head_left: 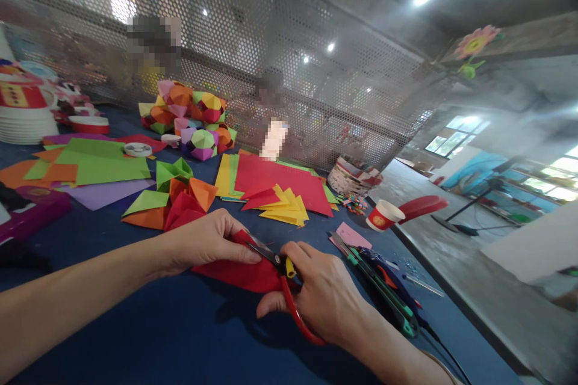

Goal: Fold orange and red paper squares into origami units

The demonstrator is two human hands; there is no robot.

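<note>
Between the thumb and fingers of my left hand [212, 240] is a piece of red paper [244, 274], held just above the blue tabletop [149, 319]. My right hand [329, 295] grips a pair of scissors [289, 295] with red and yellow handles, its thumb stretched beside the red loop. The dark blades point left at the paper near my left thumb; whether they are cutting into it I cannot tell. Close behind my left hand sit folded paper pieces [174, 195] in green, orange and red.
Stacked coloured sheets [284, 177] lie behind my hands, with yellow folded strips [286, 207] on top. A green cutter [379, 289] and a corded dark blue tool [383, 271] lie right. Paper balls [198, 114], a paper cup [385, 215] and a basket [352, 177] stand farther back.
</note>
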